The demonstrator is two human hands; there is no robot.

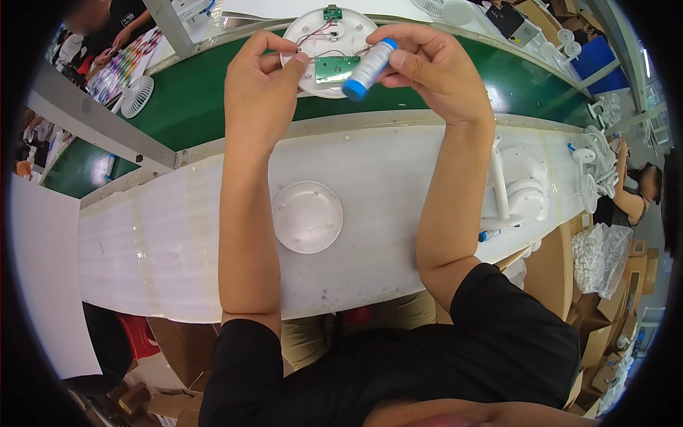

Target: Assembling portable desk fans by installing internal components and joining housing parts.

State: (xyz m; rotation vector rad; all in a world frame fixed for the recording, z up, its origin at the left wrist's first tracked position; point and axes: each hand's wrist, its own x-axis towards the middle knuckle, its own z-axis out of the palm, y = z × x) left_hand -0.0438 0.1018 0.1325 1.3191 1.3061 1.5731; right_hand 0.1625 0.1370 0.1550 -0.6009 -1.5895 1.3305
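At the far side of the bench, a round white base (338,27) lies open-side up on the green conveyor belt. It carries a green circuit board (331,69), a smaller green board (332,12) at its far edge and thin red and dark wires. My left hand (260,92) is closed at the base's left rim, thumb and forefinger pinched where a thin wire ends; what they grip is too small to make out. Between the thumb and fingers of my right hand (437,71), a blue-and-white cylindrical battery (370,69) is held tilted over the base's right side.
A round white cover (308,217) lies on the white-covered bench (377,213) between my forearms. White fan parts (523,185) and a blue-ended cylinder (489,235) sit at right. A metal post (107,121) slants across the left. Other people work at far left and right.
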